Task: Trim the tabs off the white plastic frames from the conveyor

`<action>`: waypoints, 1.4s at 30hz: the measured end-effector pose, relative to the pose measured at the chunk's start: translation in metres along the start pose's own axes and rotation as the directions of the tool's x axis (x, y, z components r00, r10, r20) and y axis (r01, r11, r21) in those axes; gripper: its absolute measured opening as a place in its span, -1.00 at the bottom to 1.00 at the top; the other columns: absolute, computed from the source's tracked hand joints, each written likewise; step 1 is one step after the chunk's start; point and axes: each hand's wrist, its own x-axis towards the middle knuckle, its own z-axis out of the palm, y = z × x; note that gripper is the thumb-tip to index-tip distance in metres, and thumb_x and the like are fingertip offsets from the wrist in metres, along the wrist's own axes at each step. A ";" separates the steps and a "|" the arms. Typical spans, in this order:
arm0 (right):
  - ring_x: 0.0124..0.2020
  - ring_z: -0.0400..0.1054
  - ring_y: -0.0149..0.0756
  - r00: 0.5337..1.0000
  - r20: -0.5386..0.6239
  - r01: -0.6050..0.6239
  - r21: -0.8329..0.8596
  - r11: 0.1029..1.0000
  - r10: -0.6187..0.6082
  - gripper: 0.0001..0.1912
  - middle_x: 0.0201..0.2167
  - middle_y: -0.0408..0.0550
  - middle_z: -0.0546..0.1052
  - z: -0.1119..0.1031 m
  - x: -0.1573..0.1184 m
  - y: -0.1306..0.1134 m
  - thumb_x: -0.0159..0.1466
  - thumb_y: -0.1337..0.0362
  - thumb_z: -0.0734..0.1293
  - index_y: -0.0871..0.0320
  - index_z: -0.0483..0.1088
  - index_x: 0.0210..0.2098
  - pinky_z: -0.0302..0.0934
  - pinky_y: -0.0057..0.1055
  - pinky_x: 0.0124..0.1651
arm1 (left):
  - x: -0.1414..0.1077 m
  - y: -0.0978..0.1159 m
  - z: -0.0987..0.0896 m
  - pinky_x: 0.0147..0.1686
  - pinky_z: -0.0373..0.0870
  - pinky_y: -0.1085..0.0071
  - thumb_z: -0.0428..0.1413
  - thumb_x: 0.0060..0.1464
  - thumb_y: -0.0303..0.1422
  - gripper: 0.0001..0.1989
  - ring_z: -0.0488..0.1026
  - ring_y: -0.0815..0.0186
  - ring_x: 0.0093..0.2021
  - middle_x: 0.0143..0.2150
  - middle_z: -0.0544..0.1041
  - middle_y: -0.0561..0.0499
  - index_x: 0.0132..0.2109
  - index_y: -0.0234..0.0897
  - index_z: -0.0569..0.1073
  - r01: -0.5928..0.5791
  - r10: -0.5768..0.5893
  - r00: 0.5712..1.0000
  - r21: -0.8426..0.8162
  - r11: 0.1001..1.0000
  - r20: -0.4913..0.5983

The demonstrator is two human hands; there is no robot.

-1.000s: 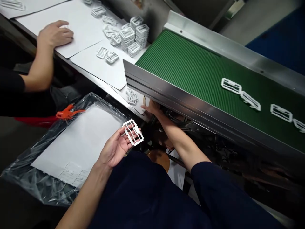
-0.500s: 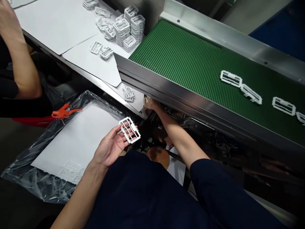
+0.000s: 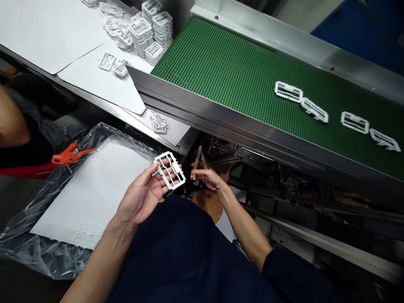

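My left hand [image 3: 142, 195] lies palm up and holds a white plastic moulded frame [image 3: 169, 170] with several slots across my fingers. My right hand [image 3: 208, 178] is close to it on the right, pinching a small pair of tan-handled side cutters [image 3: 198, 162] with the metal tips pointing up. Neither hand touches the green conveyor belt [image 3: 221, 75] above them. Several white plastic frames [image 3: 315, 105] lie on the belt. Beneath my hands is a white sheet [image 3: 91, 193] on clear plastic film.
Stacks of white frames [image 3: 147, 35] stand on paper sheets on a steel table beyond the belt's steel side rail [image 3: 202, 113]. Orange-handled pliers [image 3: 71, 155] rest on the film's edge. A co-worker's arm [image 3: 9, 122] is at the left edge. Machinery lies under the belt.
My right hand has come out from under the conveyor, now with the cutters in it. The co-worker's arm has moved out to the left. My left hand still holds the frame.
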 end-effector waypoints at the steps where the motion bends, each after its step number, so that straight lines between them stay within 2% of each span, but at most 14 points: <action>1: -0.33 0.44 -0.33 1.000 -0.004 0.013 0.037 0.999 -0.013 -0.64 -0.39 -0.10 0.47 0.000 -0.008 -0.001 0.06 0.26 0.33 0.18 0.32 -0.14 0.34 -0.31 -0.15 | -0.001 -0.001 0.001 -0.04 0.41 0.09 -0.11 0.25 -0.36 -0.66 0.43 0.04 -0.01 -0.08 0.52 -0.27 0.06 -0.39 0.39 0.005 -0.005 1.000 0.006 1.000 0.003; 4: -0.35 0.41 -0.37 0.996 -0.024 0.085 0.140 0.986 -0.083 -0.56 -0.37 -0.13 0.42 0.001 -0.026 -0.004 0.00 0.19 0.42 0.15 0.32 -0.15 0.32 -0.36 -0.20 | -0.003 -0.003 0.005 -0.02 0.39 0.09 -0.11 0.25 -0.31 -0.64 0.42 0.05 -0.01 -0.10 0.52 -0.27 0.06 -0.39 0.39 0.022 -0.022 1.000 0.017 1.000 0.016; 6: -0.41 0.35 -0.42 0.983 -0.052 0.181 0.142 0.973 -0.175 -0.58 -0.40 -0.15 0.40 0.004 -0.036 -0.006 0.01 0.16 0.44 0.16 0.31 -0.19 0.28 -0.41 -0.28 | -0.005 -0.005 0.008 -0.02 0.39 0.10 -0.11 0.25 -0.29 -0.64 0.42 0.05 0.00 -0.09 0.52 -0.27 0.05 -0.39 0.39 0.029 -0.029 0.999 0.020 0.999 0.032; 9: -0.48 0.24 -0.47 0.937 -0.073 0.342 -0.003 0.940 -0.341 -0.68 -0.45 -0.17 0.37 0.012 -0.052 -0.011 0.11 0.14 0.38 0.16 0.27 -0.23 0.20 -0.46 -0.37 | -0.006 -0.008 0.011 -0.03 0.40 0.10 -0.14 0.26 -0.27 -0.62 0.42 0.04 0.00 -0.08 0.51 -0.27 0.04 -0.39 0.40 0.033 -0.034 0.998 0.017 0.999 0.061; 11: -0.47 0.21 -0.47 0.909 -0.070 0.401 -0.117 0.909 -0.410 -0.73 -0.44 -0.17 0.37 0.019 -0.064 -0.015 0.15 0.14 0.35 0.14 0.25 -0.26 0.17 -0.47 -0.36 | -0.006 -0.010 0.012 -0.04 0.40 0.10 -0.16 0.27 -0.24 -0.60 0.42 0.03 0.00 -0.07 0.50 -0.26 0.04 -0.39 0.40 0.040 -0.041 0.996 0.014 0.999 0.077; 14: -0.43 0.22 -0.46 0.889 -0.064 0.433 -0.203 0.878 -0.453 -0.75 -0.40 -0.17 0.37 0.031 -0.078 -0.020 0.16 0.15 0.35 0.14 0.24 -0.29 0.17 -0.46 -0.31 | -0.007 -0.014 0.013 -0.05 0.41 0.10 -0.18 0.28 -0.21 -0.57 0.42 0.03 0.00 -0.07 0.50 -0.27 0.05 -0.40 0.39 0.044 -0.045 0.995 0.013 0.999 0.087; 18: -0.43 0.21 -0.46 0.867 -0.099 0.472 -0.155 0.868 -0.489 -0.75 -0.41 -0.19 0.35 0.042 -0.086 -0.019 0.15 0.22 0.36 0.13 0.20 -0.30 0.18 -0.47 -0.30 | -0.007 -0.020 0.014 -0.05 0.41 0.11 -0.19 0.28 -0.19 -0.56 0.43 0.03 -0.01 -0.08 0.50 -0.27 0.04 -0.41 0.39 0.056 -0.056 0.993 0.010 0.998 0.099; 22: -0.44 0.20 -0.46 0.854 -0.140 0.484 -0.138 0.864 -0.501 -0.77 -0.43 -0.20 0.33 0.041 -0.088 -0.014 0.14 0.25 0.36 0.13 0.19 -0.31 0.17 -0.47 -0.31 | -0.007 -0.020 0.013 -0.04 0.39 0.13 -0.17 0.28 -0.22 -0.59 0.44 0.07 -0.04 -0.11 0.52 -0.24 0.03 -0.39 0.40 0.062 -0.068 0.990 0.052 0.997 0.120; 24: -0.43 0.20 -0.46 0.852 -0.134 0.488 -0.149 0.860 -0.506 -0.78 -0.44 -0.20 0.32 0.038 -0.091 -0.012 0.15 0.27 0.36 0.13 0.19 -0.32 0.17 -0.47 -0.31 | -0.005 -0.015 0.011 -0.05 0.40 0.19 -0.10 0.26 -0.29 -0.66 0.46 0.12 -0.07 -0.14 0.53 -0.22 -0.01 -0.40 0.43 -0.003 -0.013 0.994 0.143 0.990 0.106; 27: -0.42 0.20 -0.45 0.857 -0.095 0.489 -0.159 0.857 -0.507 -0.79 -0.43 -0.19 0.32 0.031 -0.098 -0.011 0.15 0.29 0.35 0.14 0.20 -0.32 0.16 -0.47 -0.31 | -0.001 -0.002 0.006 -0.13 0.43 0.35 0.07 0.17 -0.37 -0.80 0.48 0.21 -0.16 -0.21 0.55 -0.15 -0.14 -0.39 0.49 -0.100 0.066 0.992 0.348 0.932 0.110; 33: -0.43 0.20 -0.44 0.873 -0.024 0.476 -0.175 0.862 -0.487 -0.81 -0.42 -0.17 0.32 0.021 -0.108 -0.003 0.15 0.29 0.35 0.15 0.22 -0.32 0.16 -0.45 -0.32 | 0.010 0.016 0.002 -0.30 0.36 0.50 0.21 0.05 -0.36 -0.88 0.44 0.36 -0.34 -0.35 0.54 -0.03 -0.28 -0.35 0.52 -0.132 -0.080 0.955 0.651 0.747 0.285; 37: -0.44 0.20 -0.44 0.888 -0.006 0.455 -0.131 0.881 -0.460 -0.80 -0.42 -0.17 0.32 0.019 -0.110 0.005 0.16 0.27 0.34 0.14 0.20 -0.30 0.16 -0.44 -0.33 | 0.012 0.019 0.002 -0.31 0.31 0.49 0.21 0.06 -0.34 -0.87 0.39 0.38 -0.37 -0.40 0.50 0.01 -0.33 -0.33 0.49 -0.197 -0.121 0.929 0.743 0.640 0.350; 40: -0.43 0.18 -0.45 0.895 -0.001 0.442 -0.120 0.889 -0.446 -0.80 -0.42 -0.17 0.32 0.018 -0.112 0.007 0.16 0.28 0.34 0.15 0.21 -0.30 0.14 -0.45 -0.33 | 0.010 0.018 0.005 -0.33 0.28 0.49 0.18 0.08 -0.33 -0.87 0.35 0.40 -0.39 -0.43 0.45 0.06 -0.34 -0.31 0.45 -0.208 -0.151 0.920 0.779 0.592 0.361; 42: -0.43 0.17 -0.45 0.898 0.005 0.437 -0.117 0.892 -0.440 -0.80 -0.42 -0.17 0.31 0.017 -0.113 0.008 0.16 0.28 0.35 0.15 0.21 -0.31 0.13 -0.45 -0.32 | 0.007 0.016 0.007 -0.33 0.27 0.49 0.15 0.11 -0.32 -0.86 0.33 0.41 -0.38 -0.41 0.43 0.07 -0.35 -0.31 0.41 -0.250 -0.132 0.914 0.788 0.563 0.384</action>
